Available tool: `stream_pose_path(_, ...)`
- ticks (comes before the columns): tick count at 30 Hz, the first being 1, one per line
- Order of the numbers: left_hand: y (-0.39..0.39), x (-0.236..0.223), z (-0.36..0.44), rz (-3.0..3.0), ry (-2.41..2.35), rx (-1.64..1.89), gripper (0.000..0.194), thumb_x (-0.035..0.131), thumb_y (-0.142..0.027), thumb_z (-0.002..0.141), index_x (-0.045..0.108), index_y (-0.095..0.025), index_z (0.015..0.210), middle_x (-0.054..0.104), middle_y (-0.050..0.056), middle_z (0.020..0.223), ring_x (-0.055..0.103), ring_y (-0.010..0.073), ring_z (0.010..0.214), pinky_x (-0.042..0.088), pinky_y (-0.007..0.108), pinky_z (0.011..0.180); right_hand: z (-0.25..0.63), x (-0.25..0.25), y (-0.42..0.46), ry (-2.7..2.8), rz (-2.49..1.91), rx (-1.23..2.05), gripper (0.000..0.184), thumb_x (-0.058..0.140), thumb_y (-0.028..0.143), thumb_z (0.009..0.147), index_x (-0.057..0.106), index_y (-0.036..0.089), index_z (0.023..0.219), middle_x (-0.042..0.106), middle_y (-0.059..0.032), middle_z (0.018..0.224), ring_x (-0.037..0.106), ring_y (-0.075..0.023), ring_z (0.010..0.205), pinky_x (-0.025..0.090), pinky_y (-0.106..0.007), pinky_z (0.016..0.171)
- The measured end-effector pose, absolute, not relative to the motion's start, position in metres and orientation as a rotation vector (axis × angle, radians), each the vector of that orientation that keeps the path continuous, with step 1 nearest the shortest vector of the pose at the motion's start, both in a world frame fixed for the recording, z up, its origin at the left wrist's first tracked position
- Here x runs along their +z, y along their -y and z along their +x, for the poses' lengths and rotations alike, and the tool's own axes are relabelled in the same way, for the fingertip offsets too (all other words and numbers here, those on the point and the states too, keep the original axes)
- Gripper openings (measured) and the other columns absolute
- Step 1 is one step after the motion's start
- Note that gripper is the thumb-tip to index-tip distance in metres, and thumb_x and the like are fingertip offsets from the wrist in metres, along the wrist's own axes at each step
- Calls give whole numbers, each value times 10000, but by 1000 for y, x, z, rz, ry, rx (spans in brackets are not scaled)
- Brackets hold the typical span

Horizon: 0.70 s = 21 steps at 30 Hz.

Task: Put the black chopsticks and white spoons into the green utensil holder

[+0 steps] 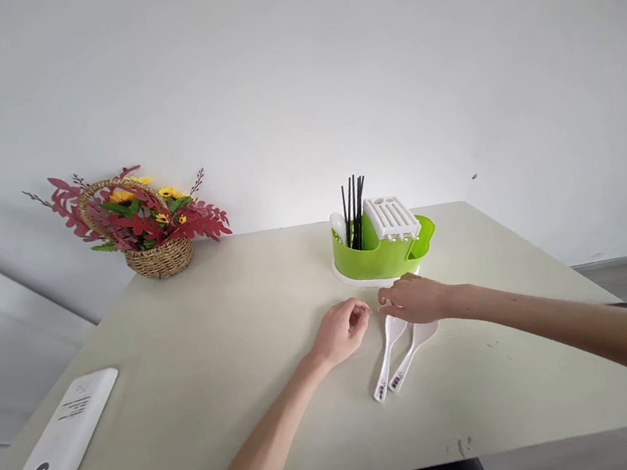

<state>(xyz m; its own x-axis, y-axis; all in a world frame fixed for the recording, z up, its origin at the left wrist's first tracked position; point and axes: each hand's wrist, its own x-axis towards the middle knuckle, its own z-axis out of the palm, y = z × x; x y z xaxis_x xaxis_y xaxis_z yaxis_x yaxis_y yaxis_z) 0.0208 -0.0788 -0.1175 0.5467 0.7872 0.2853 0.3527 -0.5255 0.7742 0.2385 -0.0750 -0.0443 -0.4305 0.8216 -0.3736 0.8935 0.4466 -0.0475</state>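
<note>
My left hand [344, 332] is just above the table in the middle, its fingers curled in toward the thumb, and nothing shows in it. Close by on the right, my right hand [413, 299] hovers palm down with fingers loosely bent and a gap between thumb and forefinger. Under the right hand are two white plastic utensils, a longer-handled spoon [386, 356] and a rice paddle [415, 352]. Their handles, with printed labels, point toward me, and the hand partly covers their heads. Just behind stands a green utensil caddy [365, 261] on a white base.
Black chopsticks [355, 214] and a white spoon [338, 224] stand in the caddy, beside its white slotted rack [391, 216]. A wicker basket [161, 260] of artificial flowers sits back left. A white device [66, 433] with a cable lies front left. A wall closes the back.
</note>
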Motion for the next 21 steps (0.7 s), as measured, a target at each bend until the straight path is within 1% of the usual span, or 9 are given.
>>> stream_pose_path(5, 79, -118, 21, 2126, -932, 835, 171, 526, -299, 1003, 672, -209, 1004, 760, 49, 896, 685, 180, 784, 487, 273, 720, 238, -42, 73, -2359, 1487, -542, 361, 455, 386, 1007, 680, 207, 1226, 773, -139, 1081, 696, -346, 1118, 467, -469, 999)
stream_pose_path(9, 79, -118, 21, 2122, -933, 833, 166, 527, -297, 1002, 669, -210, 1011, 764, 48, 915, 691, 180, 799, 492, 274, 725, 241, -37, 71, -2310, 1513, -680, 371, 444, 439, 1000, 681, 250, 1216, 764, -101, 1169, 699, -326, 1114, 529, -421, 890)
stream_pose_path(11, 79, -118, 21, 2112, -930, 835, 166, 526, -297, 1003, 669, -211, 1005, 769, 51, 938, 698, 180, 817, 495, 272, 727, 243, -34, 70, -2286, 1523, -761, 370, 469, 458, 983, 678, 267, 1222, 756, -89, 1192, 708, -310, 1095, 542, -400, 857)
stream_pose_path(16, 79, -119, 21, 2115, -929, 825, 175, 529, -308, 999, 675, -212, 1007, 766, 52, 919, 692, 184, 808, 498, 276, 726, 249, -32, 71, -2256, 1484, -938, 409, 551, 378, 928, 640, 233, 1300, 726, -111, 1271, 687, -302, 1148, 529, -398, 921)
stream_pose_path(18, 79, -119, 21, 2109, -933, 825, 176, 533, -312, 996, 678, -212, 1008, 765, 53, 916, 690, 186, 809, 499, 277, 732, 249, -34, 72, -2282, 1486, -963, 375, 565, 338, 914, 656, 222, 1259, 736, -110, 1247, 692, -288, 1131, 529, -384, 914)
stream_pose_path(21, 79, -119, 21, 2092, -935, 829, 176, 539, -315, 992, 682, -212, 995, 760, 54, 900, 685, 189, 801, 496, 280, 732, 246, -34, 74, -2320, 1507, -984, 252, 578, 294, 911, 702, 226, 1120, 769, -82, 1155, 712, -261, 1069, 534, -354, 871)
